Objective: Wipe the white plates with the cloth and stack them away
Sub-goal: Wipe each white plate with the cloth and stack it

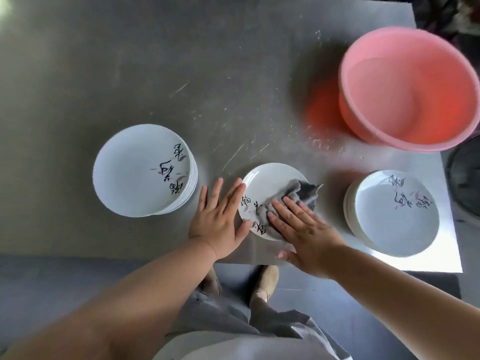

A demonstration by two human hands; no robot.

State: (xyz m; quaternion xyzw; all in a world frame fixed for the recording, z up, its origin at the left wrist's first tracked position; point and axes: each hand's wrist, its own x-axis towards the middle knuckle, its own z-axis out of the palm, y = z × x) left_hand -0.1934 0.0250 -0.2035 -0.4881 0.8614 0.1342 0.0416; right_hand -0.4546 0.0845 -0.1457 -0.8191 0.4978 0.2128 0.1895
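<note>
the single white plate (270, 188) lies on the tabletop (155, 74) between two plate stacks. the right hand (309, 232) presses the grey cloth (298, 196) flat on it; the left hand (220, 216), fingers straight, steadies its left rim. the left stack (137, 170) lies nearer the left hand.

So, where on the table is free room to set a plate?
Widest: the bare tabletop beyond the left stack, left of the pink basin. A narrow gap lies between the middle plate and the right stack. Crowded: around that plate.
</note>
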